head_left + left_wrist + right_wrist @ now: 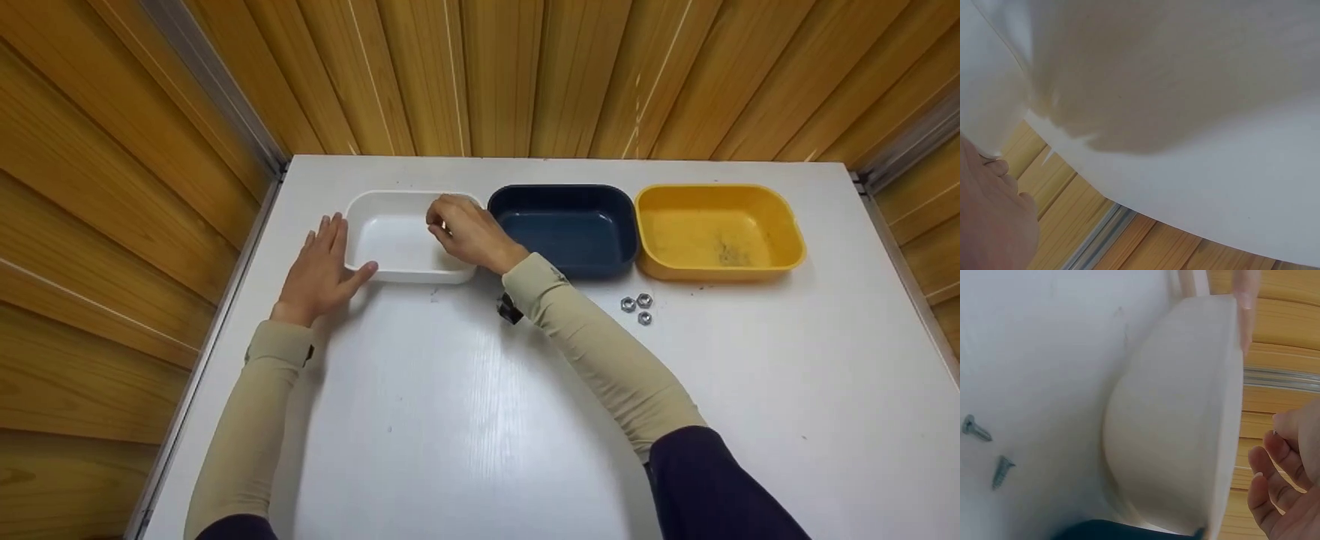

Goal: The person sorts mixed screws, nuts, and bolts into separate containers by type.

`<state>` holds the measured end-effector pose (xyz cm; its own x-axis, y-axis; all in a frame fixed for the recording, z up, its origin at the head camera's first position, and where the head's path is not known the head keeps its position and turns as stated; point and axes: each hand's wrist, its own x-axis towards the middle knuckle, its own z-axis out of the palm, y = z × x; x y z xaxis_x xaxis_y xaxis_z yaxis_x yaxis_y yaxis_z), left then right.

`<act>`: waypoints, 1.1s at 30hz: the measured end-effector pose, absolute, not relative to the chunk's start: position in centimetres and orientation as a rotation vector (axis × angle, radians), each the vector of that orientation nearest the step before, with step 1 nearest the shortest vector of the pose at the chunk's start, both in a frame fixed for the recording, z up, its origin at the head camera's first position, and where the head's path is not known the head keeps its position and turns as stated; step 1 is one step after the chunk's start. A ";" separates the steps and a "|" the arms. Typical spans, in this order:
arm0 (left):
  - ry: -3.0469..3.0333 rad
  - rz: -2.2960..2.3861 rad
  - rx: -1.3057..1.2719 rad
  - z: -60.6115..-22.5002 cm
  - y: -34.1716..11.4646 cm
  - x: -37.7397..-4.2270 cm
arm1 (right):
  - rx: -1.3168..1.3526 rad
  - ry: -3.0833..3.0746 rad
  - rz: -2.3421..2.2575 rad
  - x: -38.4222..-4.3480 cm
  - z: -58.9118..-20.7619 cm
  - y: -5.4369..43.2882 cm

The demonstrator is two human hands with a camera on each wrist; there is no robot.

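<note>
My left hand [321,268] lies along the left end of the white plastic box [409,276], fingers straight and thumb at its front rim. In the left wrist view, that hand [994,219] shows at the lower left, beside the box's wall. My right hand [471,231] is over the right half of the box, fingers curled and thumb close to the forefinger. Its fingertips [1280,441] appear above the rim in the right wrist view; I cannot tell whether they pinch something small. Two screws, one [977,428] above the other [1002,472], lie on the table near the box.
Right of the white box stand a dark blue box [562,266] and a yellow box [720,274], in a row. Three hex nuts [644,301] lie in front, near where these two meet. Wooden panels [499,82] rise behind the white table [450,420] and at its sides.
</note>
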<state>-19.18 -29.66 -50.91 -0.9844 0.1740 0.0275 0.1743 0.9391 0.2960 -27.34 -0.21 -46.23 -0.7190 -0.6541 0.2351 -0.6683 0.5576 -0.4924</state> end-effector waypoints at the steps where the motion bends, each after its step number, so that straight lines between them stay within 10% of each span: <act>1: -3.094 -0.472 -0.282 -50.9 -29.7 -19.2 | 1.163 -2.754 0.880 -27.4 -46.6 -0.3; 33: -3.095 -0.491 -0.288 -51.1 -29.9 -19.4 | 1.077 -2.835 0.885 -27.4 -46.1 0.2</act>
<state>-19.38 -29.89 -51.07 -0.9832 0.1809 0.0230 0.1791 0.9346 0.3072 -27.45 0.18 -46.09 -0.7673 -0.6170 0.1747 -0.6068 0.6105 -0.5091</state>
